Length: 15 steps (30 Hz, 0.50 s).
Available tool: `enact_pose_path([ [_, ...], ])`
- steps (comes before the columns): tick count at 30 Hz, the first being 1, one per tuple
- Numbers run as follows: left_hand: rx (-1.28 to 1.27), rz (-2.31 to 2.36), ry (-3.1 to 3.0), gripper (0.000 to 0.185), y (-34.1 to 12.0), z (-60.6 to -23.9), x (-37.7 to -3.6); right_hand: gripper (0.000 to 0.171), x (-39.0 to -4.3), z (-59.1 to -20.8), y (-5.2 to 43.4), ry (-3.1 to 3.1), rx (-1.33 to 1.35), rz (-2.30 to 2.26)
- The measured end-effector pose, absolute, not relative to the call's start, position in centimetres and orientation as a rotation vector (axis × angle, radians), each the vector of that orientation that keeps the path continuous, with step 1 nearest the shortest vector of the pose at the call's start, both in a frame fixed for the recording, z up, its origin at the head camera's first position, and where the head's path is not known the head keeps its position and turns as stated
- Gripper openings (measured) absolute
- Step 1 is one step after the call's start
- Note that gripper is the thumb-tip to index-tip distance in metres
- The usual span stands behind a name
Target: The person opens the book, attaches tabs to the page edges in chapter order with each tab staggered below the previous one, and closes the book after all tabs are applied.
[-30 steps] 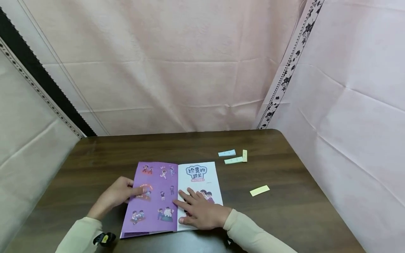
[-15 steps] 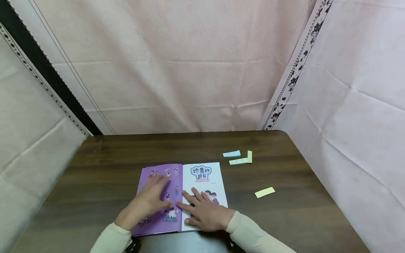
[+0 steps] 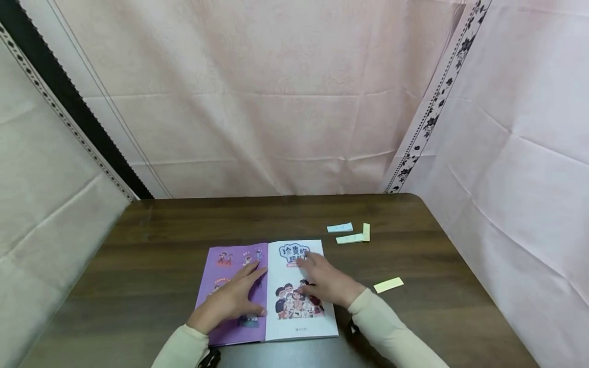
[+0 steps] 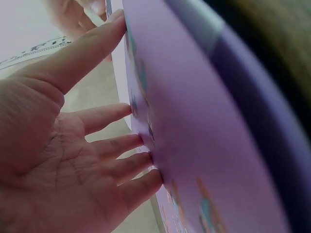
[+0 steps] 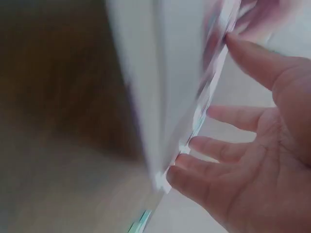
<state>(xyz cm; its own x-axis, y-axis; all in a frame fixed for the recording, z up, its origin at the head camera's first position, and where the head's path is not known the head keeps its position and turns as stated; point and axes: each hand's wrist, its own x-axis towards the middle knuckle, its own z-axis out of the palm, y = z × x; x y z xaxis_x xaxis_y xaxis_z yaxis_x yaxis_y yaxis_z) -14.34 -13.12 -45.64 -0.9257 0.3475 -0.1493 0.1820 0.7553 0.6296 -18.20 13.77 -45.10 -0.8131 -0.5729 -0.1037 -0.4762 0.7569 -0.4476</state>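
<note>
An open, thin booklet (image 3: 271, 291) is laid flat on the dark wood-grain table (image 3: 138, 266), near its front edge. Its glossy purple page is pressed by the left hand (image 3: 230, 301), fingers straight and flat. Its white illustrated page is touched by the right hand (image 3: 329, 281), fingers extended. Small rectangular paper slips (image 3: 388, 284) are scattered to the right.

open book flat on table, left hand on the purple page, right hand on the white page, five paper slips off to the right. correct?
Not quite: the head view shows four paper slips, not five: three in a cluster, one apart nearer the right hand. The rest holds: book open flat on the table, left hand on the purple page, right hand on the white page.
</note>
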Motion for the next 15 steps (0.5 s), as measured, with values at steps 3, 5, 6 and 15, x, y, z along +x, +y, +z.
enact_pose_path([
  [3, 0.423, 0.955, 2.667, 0.099, -12.9, -45.7, -14.3, 0.077, -20.5, -45.0, 15.5, 2.785, -0.688, -0.629],
  [5, 0.422, 0.951, 2.659, 0.098, -12.8, -45.7, -14.3, 0.075, -22.1, -44.8, 17.0, 2.837, -0.638, -0.624],
  [6, 0.423, 0.947, 2.659, 0.097, -12.8, -45.6, -14.3, 0.072, -22.9, -44.6, 17.8, 2.864, -0.626, -0.617],
  [15, 0.42, 0.962, 2.654, 0.096, -13.1, -45.7, -14.6, 0.04, -27.9, -43.4, 26.1, 2.952, -0.591, -0.476],
])
